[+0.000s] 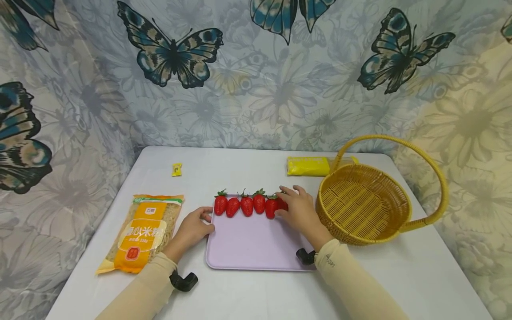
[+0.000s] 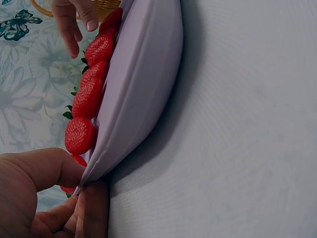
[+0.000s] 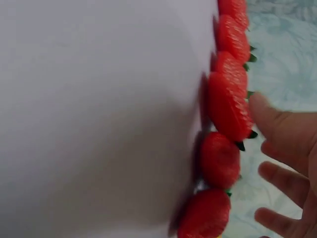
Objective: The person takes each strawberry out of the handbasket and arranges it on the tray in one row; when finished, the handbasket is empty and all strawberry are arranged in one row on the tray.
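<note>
A row of red strawberries (image 1: 246, 207) with green leaves lies along the far edge of a pale purple tray (image 1: 256, 244). My left hand (image 1: 194, 227) pinches the tray's left rim; the left wrist view has the thumb (image 2: 54, 168) above the rim and fingers beneath. Over the right end of the row hovers my right hand (image 1: 300, 211), fingers spread and holding nothing. In the right wrist view its thumb (image 3: 265, 111) is close beside a strawberry (image 3: 229, 106); whether they touch I cannot tell. The right hand partly covers the last strawberry in the head view.
Right of the tray stands a yellow woven basket (image 1: 328, 222) with a tall handle. Behind it lies a yellow packet (image 1: 308, 166), partly hidden. An orange-labelled food bag (image 1: 142, 233) lies at the left, and a small yellow wrapped piece (image 1: 177, 169) is farther back.
</note>
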The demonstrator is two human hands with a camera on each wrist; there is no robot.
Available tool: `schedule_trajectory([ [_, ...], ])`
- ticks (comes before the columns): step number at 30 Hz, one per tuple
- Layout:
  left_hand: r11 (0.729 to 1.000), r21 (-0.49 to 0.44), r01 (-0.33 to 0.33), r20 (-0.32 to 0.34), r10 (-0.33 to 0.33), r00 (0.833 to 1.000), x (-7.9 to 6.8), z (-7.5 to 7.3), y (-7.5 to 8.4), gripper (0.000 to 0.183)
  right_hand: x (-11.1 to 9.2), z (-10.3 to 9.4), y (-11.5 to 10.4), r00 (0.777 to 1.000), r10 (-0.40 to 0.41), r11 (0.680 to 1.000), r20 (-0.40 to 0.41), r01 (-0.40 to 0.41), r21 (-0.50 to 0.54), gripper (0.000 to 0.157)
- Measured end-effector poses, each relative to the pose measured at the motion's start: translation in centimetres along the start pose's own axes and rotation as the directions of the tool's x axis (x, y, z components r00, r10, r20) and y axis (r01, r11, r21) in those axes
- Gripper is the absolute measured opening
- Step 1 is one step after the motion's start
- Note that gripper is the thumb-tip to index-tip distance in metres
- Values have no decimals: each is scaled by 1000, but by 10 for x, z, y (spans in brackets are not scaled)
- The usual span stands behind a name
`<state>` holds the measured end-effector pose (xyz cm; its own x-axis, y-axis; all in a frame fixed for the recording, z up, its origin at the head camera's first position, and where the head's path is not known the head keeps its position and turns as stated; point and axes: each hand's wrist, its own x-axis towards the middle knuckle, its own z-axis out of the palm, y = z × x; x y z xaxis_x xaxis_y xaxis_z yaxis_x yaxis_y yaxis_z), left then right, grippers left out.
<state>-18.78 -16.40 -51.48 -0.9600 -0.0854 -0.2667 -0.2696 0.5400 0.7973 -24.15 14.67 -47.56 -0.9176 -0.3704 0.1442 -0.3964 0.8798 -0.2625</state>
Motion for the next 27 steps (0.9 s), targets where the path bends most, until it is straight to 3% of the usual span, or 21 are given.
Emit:
schedule_trajectory([
  [7, 1000, 5, -11, -2, 11, 1000, 1, 2, 0, 59, -1, 9, -3, 999, -39, 998, 17, 40, -52, 64],
  [16, 1000, 11, -15, 1, 15, 1000, 0, 5, 0, 59, -1, 14, 9, 1000, -25, 999, 20, 25, -42, 57],
  [24, 1000, 6, -6, 19, 6, 1000, 0, 5, 0, 59, -14, -4, 15, 1000, -1, 1000, 1, 1, 24, 65],
  [27, 999, 51, -10, 22, 9, 1000, 2, 2, 1, 60, -21, -13, 14, 1000, 9, 999, -3, -9, 45, 67],
])
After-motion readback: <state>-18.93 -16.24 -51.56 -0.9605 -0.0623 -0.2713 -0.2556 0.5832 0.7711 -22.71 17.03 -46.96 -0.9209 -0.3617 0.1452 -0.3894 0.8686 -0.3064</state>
